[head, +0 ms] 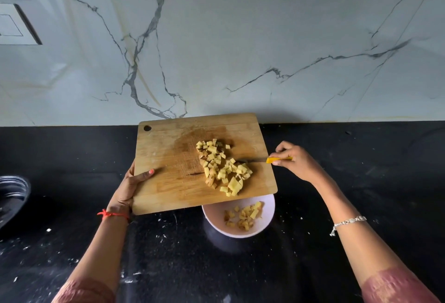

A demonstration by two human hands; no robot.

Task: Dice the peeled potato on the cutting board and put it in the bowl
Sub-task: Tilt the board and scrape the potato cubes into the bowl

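My left hand (130,187) holds the cutting board (168,158) tipped over the bowl (267,216). My right hand (292,160) holds the knife (277,159) against the potato cubes (221,168); some lie in the bowl.

A pale marble wall (240,38) with dark grey veins fills the upper half, lit softly and evenly. At nine o'clock on it sits a white recessed panel (14,26). Below runs a black speckled surface (361,158), dusted with white flecks, with a dark round metal rim (14,189) at eight o'clock.
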